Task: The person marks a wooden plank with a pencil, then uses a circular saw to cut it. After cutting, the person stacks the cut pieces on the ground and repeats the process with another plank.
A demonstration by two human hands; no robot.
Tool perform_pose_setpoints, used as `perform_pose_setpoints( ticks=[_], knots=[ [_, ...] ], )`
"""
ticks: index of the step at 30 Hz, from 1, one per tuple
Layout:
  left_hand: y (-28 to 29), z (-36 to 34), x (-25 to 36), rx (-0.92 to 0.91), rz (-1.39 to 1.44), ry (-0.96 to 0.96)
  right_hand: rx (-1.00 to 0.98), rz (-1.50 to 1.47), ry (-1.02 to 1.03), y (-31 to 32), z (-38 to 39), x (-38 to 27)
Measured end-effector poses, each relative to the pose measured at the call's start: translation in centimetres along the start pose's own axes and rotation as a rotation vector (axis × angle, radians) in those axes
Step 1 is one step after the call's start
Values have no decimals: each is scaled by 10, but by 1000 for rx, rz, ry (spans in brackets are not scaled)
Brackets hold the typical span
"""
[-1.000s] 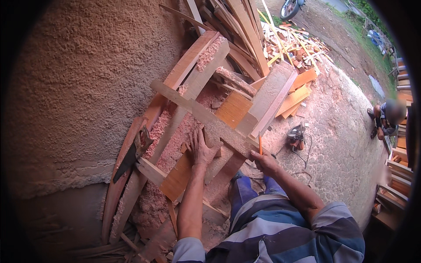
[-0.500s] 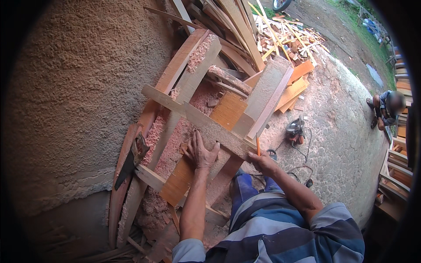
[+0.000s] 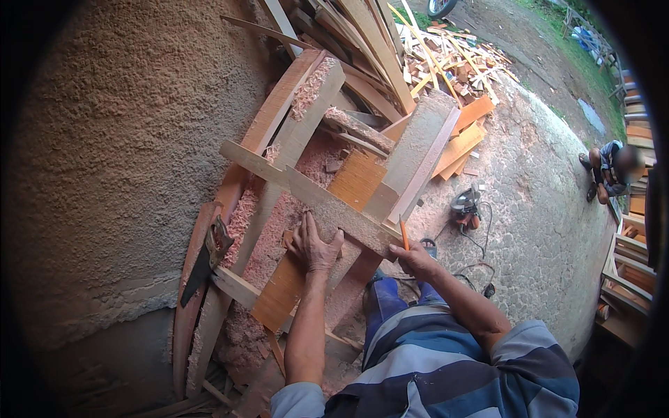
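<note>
My left hand (image 3: 317, 245) lies with spread fingers against the near edge of a pale, dusty board (image 3: 340, 207). My right hand (image 3: 417, 259) is closed round an orange pencil (image 3: 404, 234), its thumb and fingers at the board's right end. That board slants across an orange-brown plank (image 3: 357, 178), which shows again beyond my left wrist. A thinner strip of wood (image 3: 252, 164) sticks out past the board's left end. Part of the plank is hidden by the board and my left hand.
A handsaw (image 3: 207, 263) rests on long timbers beside the rough wall. Pink shavings cover the timbers and ground. To the right, a corded circular saw (image 3: 465, 209) stands on the concrete. Offcuts (image 3: 456, 66) are heaped at the back; another person (image 3: 610, 171) is at far right.
The view has shifted slightly, moving the whole scene a little left. My right hand's pencil tilts slightly more to the left; my left hand stays against the board.
</note>
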State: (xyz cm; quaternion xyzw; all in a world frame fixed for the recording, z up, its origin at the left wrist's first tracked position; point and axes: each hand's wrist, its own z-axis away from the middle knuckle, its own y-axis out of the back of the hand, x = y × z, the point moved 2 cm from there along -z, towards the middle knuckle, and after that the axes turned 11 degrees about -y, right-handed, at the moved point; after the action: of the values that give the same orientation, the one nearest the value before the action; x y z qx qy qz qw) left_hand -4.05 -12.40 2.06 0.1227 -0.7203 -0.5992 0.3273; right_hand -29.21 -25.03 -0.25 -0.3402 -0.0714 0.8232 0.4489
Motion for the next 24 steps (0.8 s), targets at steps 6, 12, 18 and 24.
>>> perform_pose_setpoints(
  ticks=[6, 12, 18, 24],
  knots=[
    [-6, -2, -4, 33, -14, -33, 585, 814, 491, -7, 24, -62],
    [-5, -2, -3, 58, -37, -41, 83, 693, 298, -73, 2, -125],
    [-4, 0, -3, 56, -55, -25, -455, -68, 105, -68, -29, -153],
    [-7, 0, -5, 49, -38, -14, 81, 1050, 641, -58, -47, -168]
  ],
)
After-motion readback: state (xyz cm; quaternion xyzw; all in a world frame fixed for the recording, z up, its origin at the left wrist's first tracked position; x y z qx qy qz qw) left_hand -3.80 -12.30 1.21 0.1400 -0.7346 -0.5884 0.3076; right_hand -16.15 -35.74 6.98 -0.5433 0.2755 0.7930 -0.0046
